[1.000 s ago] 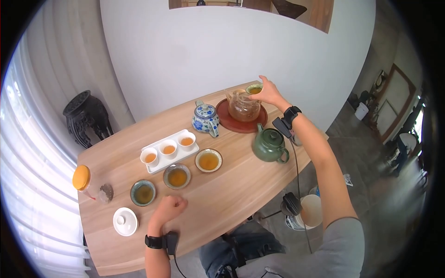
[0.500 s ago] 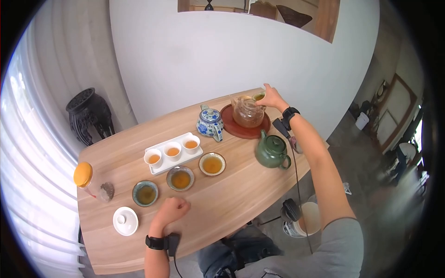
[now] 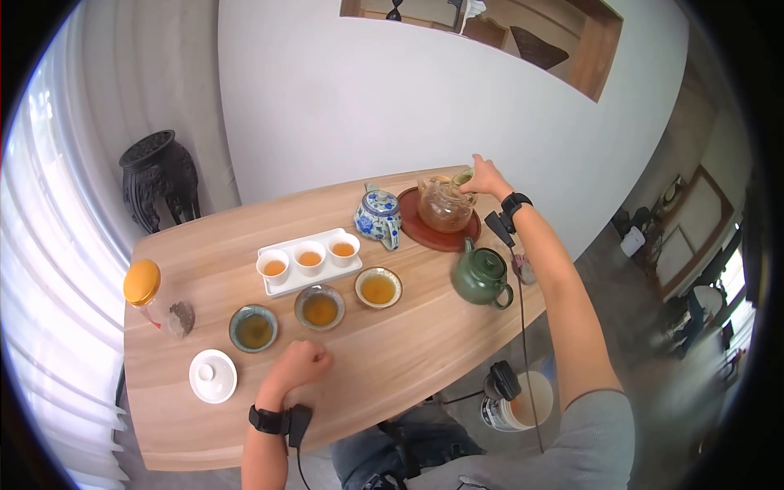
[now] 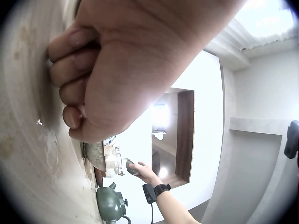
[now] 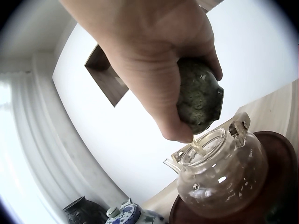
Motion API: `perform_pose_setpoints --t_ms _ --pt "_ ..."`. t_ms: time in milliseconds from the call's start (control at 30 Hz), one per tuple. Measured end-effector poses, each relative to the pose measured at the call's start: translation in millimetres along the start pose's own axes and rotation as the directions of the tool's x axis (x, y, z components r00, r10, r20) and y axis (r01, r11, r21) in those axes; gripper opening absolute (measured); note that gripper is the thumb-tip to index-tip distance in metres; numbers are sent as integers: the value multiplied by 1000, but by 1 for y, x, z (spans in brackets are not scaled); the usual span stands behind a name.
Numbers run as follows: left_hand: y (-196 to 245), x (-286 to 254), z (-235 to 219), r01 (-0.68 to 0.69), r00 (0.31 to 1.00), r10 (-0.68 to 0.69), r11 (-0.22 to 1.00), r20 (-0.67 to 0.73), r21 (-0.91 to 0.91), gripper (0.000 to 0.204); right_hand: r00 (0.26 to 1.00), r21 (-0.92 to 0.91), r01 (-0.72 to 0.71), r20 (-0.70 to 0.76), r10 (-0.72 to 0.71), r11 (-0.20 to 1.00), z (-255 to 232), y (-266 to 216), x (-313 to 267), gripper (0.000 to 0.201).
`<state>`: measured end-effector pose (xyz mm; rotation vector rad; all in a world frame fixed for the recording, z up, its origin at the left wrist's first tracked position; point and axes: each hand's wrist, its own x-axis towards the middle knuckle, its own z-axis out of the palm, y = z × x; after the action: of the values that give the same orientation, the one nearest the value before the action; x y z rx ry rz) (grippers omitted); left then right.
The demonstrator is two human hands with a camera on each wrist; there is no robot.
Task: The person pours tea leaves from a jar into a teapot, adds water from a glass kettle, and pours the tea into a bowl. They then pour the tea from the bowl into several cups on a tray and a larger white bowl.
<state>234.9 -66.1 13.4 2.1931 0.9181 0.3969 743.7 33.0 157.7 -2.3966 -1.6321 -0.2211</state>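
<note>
A green cup [image 5: 201, 95] hangs tilted above the open top of the clear glass teapot [image 5: 224, 179], pinched between the thumb and fingers of my right hand [image 5: 149, 60]. A thin pale stream runs from its rim into the pot. In the head view the glass teapot [image 3: 445, 211] stands on a round red-brown tray [image 3: 411, 222], my right hand [image 3: 488, 178] just beyond it. My left hand [image 3: 298, 365] rests on the table with curled fingers, holding nothing, near the tea-filled bowls [image 3: 319, 308].
Left of the tray stands a blue-and-white teapot [image 3: 377, 217]; a green teapot [image 3: 482, 276] is at its front right. Three white cups sit on a white tray [image 3: 282, 287]. A white lid [image 3: 213, 376] and yellow-capped jar [image 3: 142, 283] are at left, a bucket [image 3: 531, 402] below the table.
The green cup in my right hand has tipped further over the glass teapot. My left hand keeps its place on the table. The head view has shifted slightly.
</note>
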Motion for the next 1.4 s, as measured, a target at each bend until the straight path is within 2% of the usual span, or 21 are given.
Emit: perform_pose_setpoints --t_ms 167,233,333,467,767,833,867,933,967,1033,1067,1133,1233,1267,1333,1367,1400 --pt "0 0 0 10 1000 -10 1000 -3 0 22 1000 -89 0 -1 0 996 -11 -9 0 95" --pt "0 0 1 2 1000 -1 1000 -24 29 21 1000 -169 -18 11 20 985 -15 -14 0 81" --pt "2 -1 0 14 1000 -13 999 -24 36 22 1000 -244 12 -4 -14 970 -22 -21 -4 76" --pt "0 0 1 -14 1000 15 999 -27 42 22 997 -290 42 -55 -60 956 -28 -31 -6 75" --pt "-1 0 2 -2 1000 3 998 -16 63 23 939 -494 199 -152 -309 847 -24 -34 0 79" --pt "0 0 1 7 1000 -7 997 -9 82 23 902 -621 237 -145 -407 747 -21 -39 -2 75" --pt "0 0 1 8 1000 -7 997 -9 82 23 902 -621 237 -145 -407 747 -19 -41 -5 75" --pt "1 0 1 -3 1000 5 997 -19 77 23 812 -834 205 -148 -565 512 -9 -41 -7 63" --pt "2 -1 1 -3 1000 4 997 -19 77 23 812 -833 205 -148 -565 513 -3 -42 -9 63" --pt "3 -1 0 -19 999 21 997 -26 76 23 704 -887 196 -170 -689 419 10 -42 -12 50" --pt "3 -1 -1 -17 1000 19 997 -25 78 23 704 -885 198 -171 -689 422 16 -42 -14 50" --pt "4 -1 -2 -18 1000 20 997 -15 78 23 665 -924 210 -103 -740 318 24 -48 -22 47" --pt "4 -1 -1 -24 1000 25 996 -14 81 23 626 -927 226 -97 -774 299 27 -49 -29 38" --pt "2 0 0 -20 1000 21 996 -7 85 23 629 -924 229 -99 -771 305 24 -50 -28 38" --pt "-1 0 3 -16 1000 18 998 -24 68 22 726 -707 206 -353 -590 677 15 -58 -29 48" --pt "1 -1 3 -9 1000 9 997 -11 73 22 734 -698 210 -349 -582 684 12 -63 -36 48" --pt "3 -1 1 -8 1000 9 998 -13 57 21 839 -402 195 -404 -364 895 -1 -79 -49 59"
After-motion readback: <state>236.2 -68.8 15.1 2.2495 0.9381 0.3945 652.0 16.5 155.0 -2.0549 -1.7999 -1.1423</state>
